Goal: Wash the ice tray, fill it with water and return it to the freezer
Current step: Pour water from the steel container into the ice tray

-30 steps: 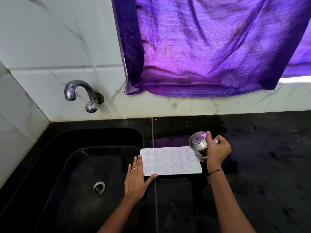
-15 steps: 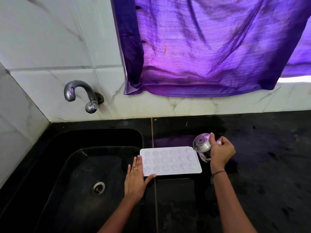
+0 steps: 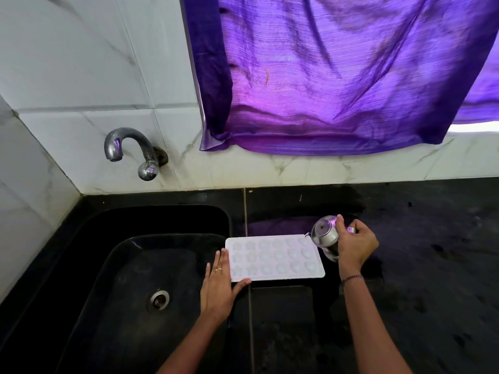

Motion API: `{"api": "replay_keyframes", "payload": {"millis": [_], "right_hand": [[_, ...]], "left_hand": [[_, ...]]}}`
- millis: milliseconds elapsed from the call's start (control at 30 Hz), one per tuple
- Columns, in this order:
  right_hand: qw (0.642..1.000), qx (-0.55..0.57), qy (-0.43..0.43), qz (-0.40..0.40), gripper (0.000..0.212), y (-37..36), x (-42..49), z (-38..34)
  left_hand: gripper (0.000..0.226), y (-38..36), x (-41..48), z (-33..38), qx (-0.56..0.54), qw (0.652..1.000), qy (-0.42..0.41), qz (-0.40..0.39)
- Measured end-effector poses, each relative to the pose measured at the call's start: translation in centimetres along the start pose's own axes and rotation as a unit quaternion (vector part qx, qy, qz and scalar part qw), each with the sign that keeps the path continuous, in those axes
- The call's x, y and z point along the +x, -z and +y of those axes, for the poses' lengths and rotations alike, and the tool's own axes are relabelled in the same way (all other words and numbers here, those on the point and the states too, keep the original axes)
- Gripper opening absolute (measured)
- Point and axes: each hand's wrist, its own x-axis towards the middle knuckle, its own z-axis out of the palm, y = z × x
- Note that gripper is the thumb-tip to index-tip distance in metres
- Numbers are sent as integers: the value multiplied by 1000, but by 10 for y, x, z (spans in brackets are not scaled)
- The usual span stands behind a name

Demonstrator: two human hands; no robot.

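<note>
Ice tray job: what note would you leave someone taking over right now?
Left hand: flat, steadying the white rectangular plastic ice tray at its left edge.
Right hand: grips a small round steel cup, tipped over the tray's far right corner.
Tray lies on the black stone counter at the black sink edge.
Filling seems under way; how full, unclear.
Left: finish filling, carry to freezer.

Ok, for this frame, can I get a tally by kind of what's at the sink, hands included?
ice tray: 1
steel cup: 1
tap: 1
sink: 1
curtain: 1
hands: 2, left hand flat at the ice tray's edge, right hand gripping the steel cup
Total: 7
</note>
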Motion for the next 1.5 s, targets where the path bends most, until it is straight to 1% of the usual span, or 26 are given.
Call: {"api": "replay_keyframes", "payload": {"millis": [300,400,467,633,767,867,1000,1100,1200,1400,1500], "right_hand": [[1000,-24,-10,-1,38,1,1,3],[1000,-20,-18,2,38,2,1,3],[999,-8,-33,7,39,3,2,2],[993,38,-104,28,47,9,4,0],[993,39,-114,15,48,15,2,-2],[994,25,-106,2,49,19,-1,-5],[996,5,-93,-7,49,27,-4,-9],[996,-2,-87,-10,48,34,-1,-10],[996,-9,-84,-13,47,36,-2,-11],[998,-22,-52,-16,46,32,-9,-17],[999,-18,-37,-4,47,33,-14,-20]], "left_hand": [[123,-2,0,-1,-7,1000,1,-1],[119,0,0,0,-1,1000,1,-6],[118,0,0,0,-6,1000,2,-6],[128,0,1,1,-28,1000,7,-13],[128,3,-1,3,-32,999,10,-29],[123,6,-1,2,-25,999,11,-42],[124,8,0,3,-9,998,17,-60],[134,10,1,6,-4,997,26,-69],[137,11,1,8,-3,997,28,-73],[133,9,1,4,-5,997,21,-71],[132,7,1,2,-6,998,14,-66]]}}
